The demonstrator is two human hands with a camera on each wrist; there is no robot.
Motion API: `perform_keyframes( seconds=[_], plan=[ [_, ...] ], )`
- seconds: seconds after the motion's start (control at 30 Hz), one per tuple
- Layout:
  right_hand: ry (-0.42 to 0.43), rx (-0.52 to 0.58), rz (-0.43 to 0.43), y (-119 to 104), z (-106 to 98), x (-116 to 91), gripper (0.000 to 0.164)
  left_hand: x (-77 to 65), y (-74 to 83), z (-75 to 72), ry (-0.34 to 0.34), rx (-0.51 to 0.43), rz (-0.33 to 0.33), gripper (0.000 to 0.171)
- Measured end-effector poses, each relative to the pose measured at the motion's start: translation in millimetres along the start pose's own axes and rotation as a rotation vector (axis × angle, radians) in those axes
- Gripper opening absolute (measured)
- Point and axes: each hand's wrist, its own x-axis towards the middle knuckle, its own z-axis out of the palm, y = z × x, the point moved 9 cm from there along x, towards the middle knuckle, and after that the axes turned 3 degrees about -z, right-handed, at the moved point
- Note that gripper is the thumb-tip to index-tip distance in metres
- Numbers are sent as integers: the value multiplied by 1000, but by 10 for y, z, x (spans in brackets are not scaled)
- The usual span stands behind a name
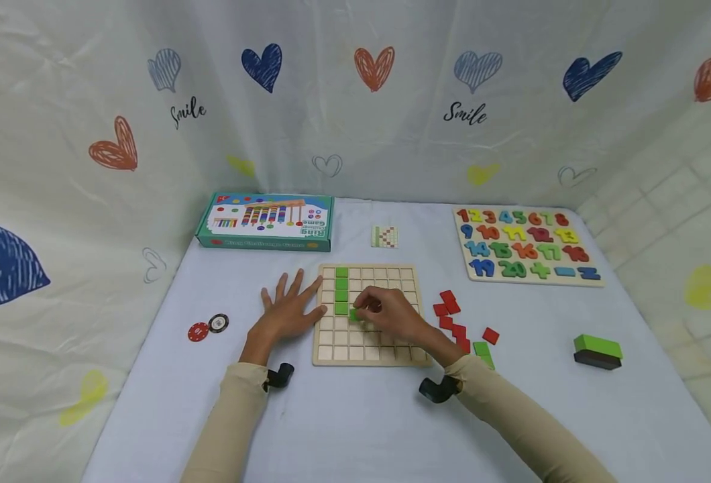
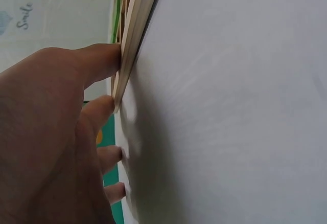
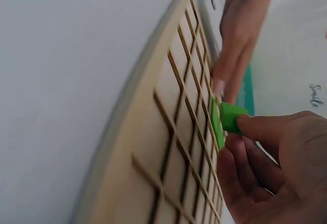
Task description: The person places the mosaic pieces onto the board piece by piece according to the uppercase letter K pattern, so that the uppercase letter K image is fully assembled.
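Note:
A wooden grid board point(image 1: 355, 363) lies on the table with a column of several green square tiles point(image 1: 341, 296) in its second column from the left. My right hand point(image 1: 394, 315) pinches another green tile point(image 3: 231, 116) between thumb and fingers, just over the grid and beside the lowest tile of that column. In the right wrist view this tile is tilted above the board. My left hand point(image 1: 285, 312) has its fingers spread, and its thumb and index finger touch the board's left edge.
Loose red tiles point(image 1: 446, 323) and green tiles point(image 1: 483, 353) lie right of the board. Behind it are a small pattern card point(image 1: 384, 236), a game box point(image 1: 265, 242) and a number puzzle point(image 1: 533, 282). Two round chips point(image 1: 198, 332) lie left; a green-and-black block point(image 1: 597, 352) stands far right.

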Motion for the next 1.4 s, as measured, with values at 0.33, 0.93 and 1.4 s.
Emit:
perform_keyframes(
  seconds=[0.33,0.93,1.4],
  plan=[
    [40,23,8,-11,376,56,8,-39,-13,-3,0,7,1,76],
    [-15,-114,-11,-26,371,39,19,-35,23,-29,-5,3,10,76],
    [-3,3,68,96,-62,-98,18,-66,42,-50,11,-22,14,75]
  ],
)
